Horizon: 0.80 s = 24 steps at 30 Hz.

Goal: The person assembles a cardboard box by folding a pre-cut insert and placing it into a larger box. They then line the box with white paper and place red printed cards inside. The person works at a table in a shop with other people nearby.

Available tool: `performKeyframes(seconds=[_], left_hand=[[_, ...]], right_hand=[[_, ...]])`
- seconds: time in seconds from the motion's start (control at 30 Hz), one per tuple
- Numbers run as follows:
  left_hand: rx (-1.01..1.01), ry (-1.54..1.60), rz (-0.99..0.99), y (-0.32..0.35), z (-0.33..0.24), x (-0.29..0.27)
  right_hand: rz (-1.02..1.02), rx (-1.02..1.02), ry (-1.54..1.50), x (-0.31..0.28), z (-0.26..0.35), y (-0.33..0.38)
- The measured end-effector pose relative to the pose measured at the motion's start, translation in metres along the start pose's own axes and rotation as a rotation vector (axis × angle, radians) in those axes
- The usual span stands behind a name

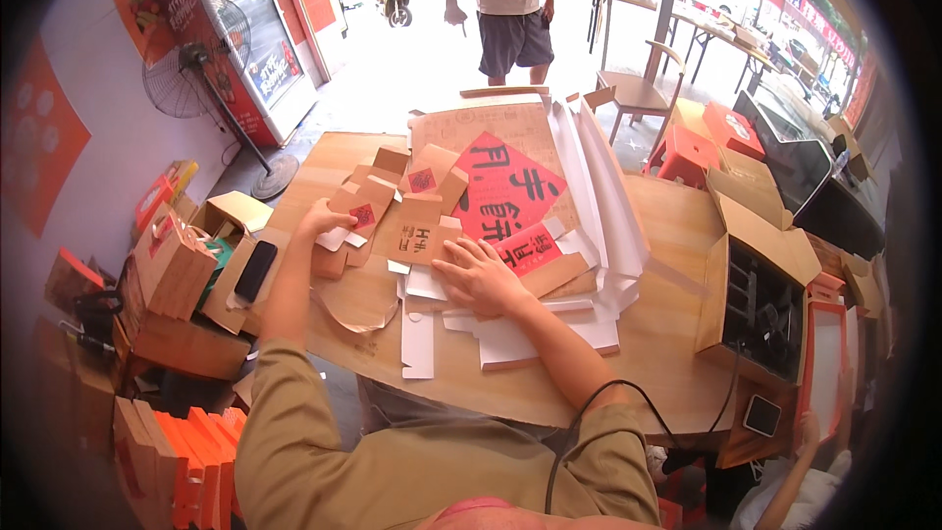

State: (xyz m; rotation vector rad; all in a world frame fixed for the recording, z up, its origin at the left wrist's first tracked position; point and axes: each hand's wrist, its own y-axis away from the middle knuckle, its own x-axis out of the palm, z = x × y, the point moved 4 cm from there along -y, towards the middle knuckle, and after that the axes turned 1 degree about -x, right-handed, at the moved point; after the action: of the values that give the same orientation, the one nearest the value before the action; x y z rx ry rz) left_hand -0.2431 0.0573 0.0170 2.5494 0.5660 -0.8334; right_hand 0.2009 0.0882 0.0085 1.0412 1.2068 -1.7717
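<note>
My left hand (328, 224) grips the left edge of a small brown cardboard carton (364, 215) with a red diamond label. Palm down, my right hand (479, 275) lies with fingers stretched out on the flat cardboard pieces. Its fingertips touch a brown piece with dark print (420, 241). Between and beyond my hands, another small brown carton (422, 178) bears a red diamond label. Under these lies a large flat box sheet (491, 123) with a big red diamond label (510, 185). White flaps (417, 344) stick out toward me.
Everything rests on a wooden table (677, 334). An open carton of black items (760, 309) stands at right, boxes and a dark phone (256, 271) at left. A standing fan (201, 59), a glass-door fridge (245, 29), a chair (643, 93) and a standing person (510, 0) are beyond.
</note>
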Motion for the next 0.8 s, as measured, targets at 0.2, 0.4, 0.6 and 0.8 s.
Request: performKeyframes(seconds=[0.2, 0.4, 0.6, 0.8], left_hand=[[0.071, 0.162, 0.045, -0.017, 0.028, -0.001], [0.262, 0.637, -0.019, 0.007, 0.050, -0.020], [0.352, 1.034, 0.055, 0.023, 0.008, 0.012], [0.318, 0.669, 0.302, 0.028, -0.054, 0.091]], right_hand=[[0.025, 0.012, 0.010, -0.004, 0.002, 0.002], [-0.038, -0.012, -0.023, -0.005, 0.002, 0.002], [-0.020, -0.009, -0.009, -0.008, 0.002, 0.001], [-0.068, -0.022, -0.111, -0.020, 0.008, -0.003]])
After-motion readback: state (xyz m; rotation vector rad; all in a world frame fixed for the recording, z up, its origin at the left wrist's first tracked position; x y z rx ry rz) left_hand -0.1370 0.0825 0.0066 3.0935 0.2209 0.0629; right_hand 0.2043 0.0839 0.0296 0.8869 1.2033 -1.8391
